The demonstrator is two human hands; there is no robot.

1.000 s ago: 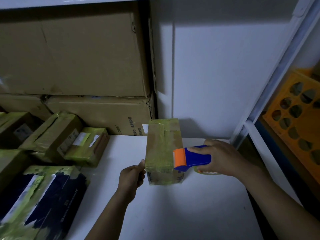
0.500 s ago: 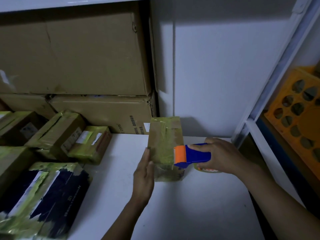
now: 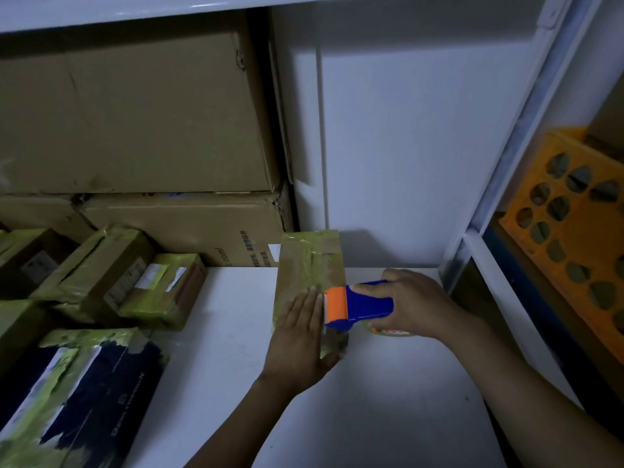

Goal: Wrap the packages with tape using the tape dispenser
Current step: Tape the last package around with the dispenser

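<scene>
The package (image 3: 310, 265), a cardboard box covered in yellowish tape, sits on the white shelf (image 3: 371, 400) at mid-scene, in front of the white back wall. Its long axis runs from near to far. The left hand (image 3: 300, 336) lies flat on the package's broad face, fingers straight and together with the tips pointing far, and the thumb is at the box's near corner.

The right hand (image 3: 408, 302) is curled round the blue body of the tape dispenser (image 3: 364, 304), gripping it from the right. The dispenser's long axis runs left to right. Its orange head (image 3: 336, 304) points left and meets the package's right edge, just beside the left hand's fingertips. Part of the tape roll (image 3: 391, 332) shows beneath the right hand.

Large cardboard boxes (image 3: 135, 113) are stacked at the far left. In front of them lie several taped packages (image 3: 101, 275), and a dark taped parcel (image 3: 84, 400) lies nearer. An orange crate (image 3: 574, 231) sits in the bay to the right.
</scene>
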